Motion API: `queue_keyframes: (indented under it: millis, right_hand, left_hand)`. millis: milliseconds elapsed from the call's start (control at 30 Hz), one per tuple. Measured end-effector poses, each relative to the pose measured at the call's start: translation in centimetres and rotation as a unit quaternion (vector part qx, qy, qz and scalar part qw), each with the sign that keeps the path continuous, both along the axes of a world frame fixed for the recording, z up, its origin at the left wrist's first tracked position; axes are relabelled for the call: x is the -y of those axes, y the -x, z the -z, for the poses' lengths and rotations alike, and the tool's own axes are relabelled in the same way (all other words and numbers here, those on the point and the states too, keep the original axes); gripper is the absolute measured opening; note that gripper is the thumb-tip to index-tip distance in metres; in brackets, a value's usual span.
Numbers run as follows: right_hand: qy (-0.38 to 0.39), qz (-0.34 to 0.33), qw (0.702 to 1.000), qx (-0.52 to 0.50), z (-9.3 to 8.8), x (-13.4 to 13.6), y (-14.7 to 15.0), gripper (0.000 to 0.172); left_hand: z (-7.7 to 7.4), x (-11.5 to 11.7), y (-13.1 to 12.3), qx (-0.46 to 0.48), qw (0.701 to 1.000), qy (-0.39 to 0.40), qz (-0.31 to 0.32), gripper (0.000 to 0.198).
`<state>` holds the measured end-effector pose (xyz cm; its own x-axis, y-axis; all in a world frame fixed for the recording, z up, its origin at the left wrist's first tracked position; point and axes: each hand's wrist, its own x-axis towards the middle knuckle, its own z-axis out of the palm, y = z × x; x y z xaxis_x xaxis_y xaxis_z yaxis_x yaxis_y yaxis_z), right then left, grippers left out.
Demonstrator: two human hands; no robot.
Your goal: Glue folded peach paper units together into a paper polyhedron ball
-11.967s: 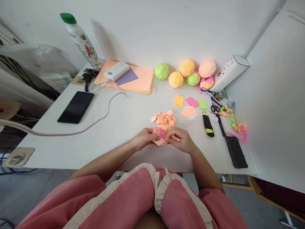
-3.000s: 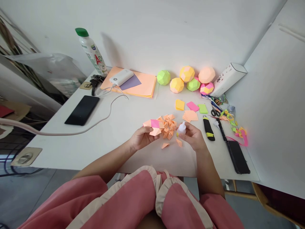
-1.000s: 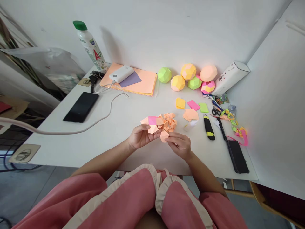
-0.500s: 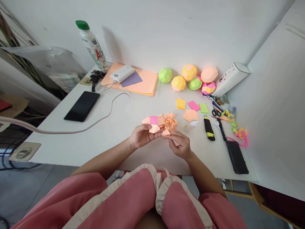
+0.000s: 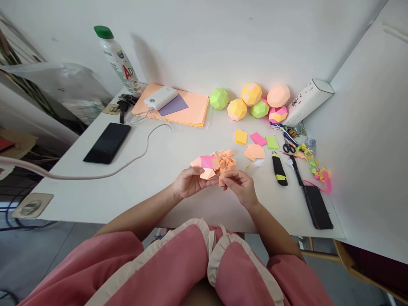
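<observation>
My left hand [image 5: 188,183] grips a partly built paper shell [image 5: 204,165] of orange and pink folded pieces, held just above the white table [image 5: 165,157]. My right hand [image 5: 239,187] pinches a small orange folded piece [image 5: 221,182] against the shell's right edge. Just behind my fingers lies a heap of loose orange folded pieces [image 5: 225,160]. Both hands are closed on paper near the table's front edge.
Several finished paper balls [image 5: 251,102] sit by the back wall beside a white box [image 5: 306,101]. Sticky-note pads [image 5: 255,139], a marker [image 5: 279,167], scissors [image 5: 288,147], paper scraps, two dark phones [image 5: 107,143], a power bank [image 5: 160,97] with cable, and a bottle [image 5: 116,60] surround them.
Three seconds ago my right hand held a small white bottle; it now lies on the table. That hand has picked up an orange piece and brought it to the shell in my left hand.
</observation>
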<state>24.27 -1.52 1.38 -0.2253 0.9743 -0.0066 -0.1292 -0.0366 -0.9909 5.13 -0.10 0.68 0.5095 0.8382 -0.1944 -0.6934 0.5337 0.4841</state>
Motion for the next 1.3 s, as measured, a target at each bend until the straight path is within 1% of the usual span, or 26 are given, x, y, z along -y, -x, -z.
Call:
queue_keyframes:
  millis: [133, 200, 400, 533, 633, 733, 767, 867, 967, 1100, 1167, 1300]
  right_hand:
    - [0.013, -0.013, 0.999, -0.033, -0.1, -0.2, 0.2, 0.008]
    - [0.025, -0.01, 0.999, -0.041, 0.0, -0.2, 0.2, 0.009]
    - [0.079, 0.016, 0.995, -0.05, 0.6, -0.5, 0.0, 0.022]
    - [0.124, 0.013, 0.989, -0.08, 0.3, -0.7, -0.1, 0.028]
    - [0.13, 0.005, 0.986, -0.109, -0.1, -0.7, -0.1, 0.037]
    - [0.129, -0.006, 0.984, -0.123, -0.4, -0.6, -0.1, 0.044]
    - [0.13, -0.013, 0.984, -0.124, -0.5, -0.5, -0.1, 0.042]
    - [0.13, -0.039, 0.983, -0.124, -0.5, -0.4, 0.0, 0.028]
    - [0.121, -0.052, 0.984, -0.116, -0.2, -0.3, 0.1, 0.029]
    - [0.101, -0.028, 0.991, -0.081, 0.6, -0.3, 0.0, 0.026]
    - [0.108, -0.017, 0.992, -0.07, 0.9, -0.4, -0.1, 0.026]
    - [0.135, -0.034, 0.987, -0.077, 0.8, -0.5, -0.2, 0.028]
  left_hand:
    - [0.0, 0.0, -0.1, -0.003, 1.0, -0.002, -0.002, 0.051]
    - [0.0, 0.0, -0.1, 0.002, 1.0, -0.003, -0.002, 0.049]
    - [0.1, -0.1, -0.1, -0.001, 1.0, 0.015, -0.014, 0.045]
    - [0.1, -0.2, -0.1, -0.008, 0.999, 0.027, -0.021, 0.038]
    - [-0.1, -0.2, -0.2, -0.014, 1.0, 0.016, -0.02, 0.033]
    - [-0.3, -0.1, -0.2, -0.025, 0.999, 0.005, -0.021, 0.033]
    - [-0.3, -0.1, -0.2, -0.029, 0.999, 0.002, -0.02, 0.033]
    - [-0.3, -0.2, -0.2, -0.037, 0.999, -0.007, -0.017, 0.03]
    - [-0.2, -0.2, -0.2, -0.034, 0.999, -0.019, -0.006, 0.026]
    - [-0.1, -0.1, -0.2, -0.04, 0.999, -0.022, -0.009, 0.023]
    - [-0.1, -0.1, -0.2, -0.045, 0.999, -0.027, -0.01, 0.022]
    - [0.0, -0.1, -0.1, -0.048, 0.998, -0.035, -0.015, 0.022]
